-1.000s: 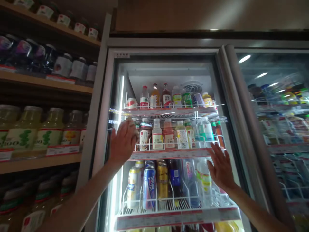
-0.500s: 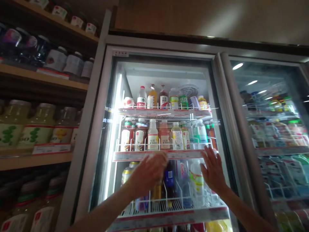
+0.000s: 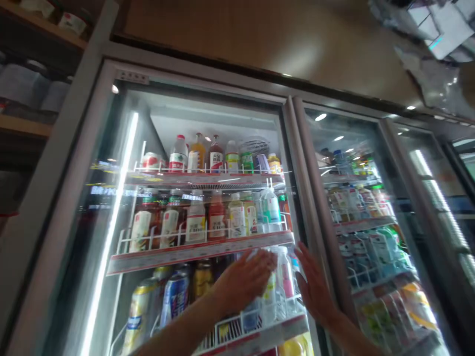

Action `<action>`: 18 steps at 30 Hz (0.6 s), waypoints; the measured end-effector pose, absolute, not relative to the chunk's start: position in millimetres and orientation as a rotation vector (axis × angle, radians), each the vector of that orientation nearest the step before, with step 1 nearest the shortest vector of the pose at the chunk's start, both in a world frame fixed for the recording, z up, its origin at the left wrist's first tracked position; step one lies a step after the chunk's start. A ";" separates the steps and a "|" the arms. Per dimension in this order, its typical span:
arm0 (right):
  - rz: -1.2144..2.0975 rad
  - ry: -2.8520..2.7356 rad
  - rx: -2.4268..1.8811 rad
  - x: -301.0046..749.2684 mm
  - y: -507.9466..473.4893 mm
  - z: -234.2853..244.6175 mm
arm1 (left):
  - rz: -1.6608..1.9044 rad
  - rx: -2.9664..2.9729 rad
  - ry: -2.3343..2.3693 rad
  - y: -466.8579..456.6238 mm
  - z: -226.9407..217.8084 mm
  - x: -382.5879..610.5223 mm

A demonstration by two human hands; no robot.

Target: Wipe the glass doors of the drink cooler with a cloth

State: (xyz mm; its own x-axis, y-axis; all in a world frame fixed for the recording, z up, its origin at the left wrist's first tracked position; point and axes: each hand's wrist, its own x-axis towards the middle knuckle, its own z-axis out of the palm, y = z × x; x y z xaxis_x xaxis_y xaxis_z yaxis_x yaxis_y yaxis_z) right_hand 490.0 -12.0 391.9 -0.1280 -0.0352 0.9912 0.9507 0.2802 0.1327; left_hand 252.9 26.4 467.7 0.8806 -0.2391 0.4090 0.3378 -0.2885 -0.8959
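Observation:
My left hand (image 3: 243,279) reaches up to the glass door (image 3: 111,212) of a lit drinks refrigerator, in front of the lower shelf. Its fingers are smeared by motion, so what they hold, if anything, does not show. My right hand (image 3: 315,289) is raised beside it at the door's right edge, fingers stretched out, nothing in it. Contact with the glass cannot be made out for either hand. Behind the glass stand a red-capped bottle (image 3: 178,154), an orange drink bottle (image 3: 196,154), a blue can (image 3: 174,295) and a yellow-and-white can (image 3: 138,314).
More refrigerator doors (image 3: 356,237) continue to the right, past a thick vertical frame (image 3: 311,198). Wooden shelves (image 3: 29,123) with jars stand on the left. A brown panel (image 3: 222,39) runs above the doors. Wrapped goods (image 3: 445,34) sit at the top right.
The view has swung right, bringing in more doors and less of the left shelves. My left hand has moved rightward across the door, closer to my right hand, which stays raised.

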 end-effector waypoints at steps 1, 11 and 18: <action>-1.106 -1.413 -0.946 496.3 -19.3 384.9 | -0.623 -1.778 -0.130 27.5 479.2 259.6; -1.227 -1.408 -1.119 546.6 -92.9 331.8 | -0.725 -1.906 -0.030 31.3 381.9 387.9; -1.216 -1.415 -1.179 557.9 -116.4 320.5 | -0.694 -1.970 -0.109 27.0 416.5 361.2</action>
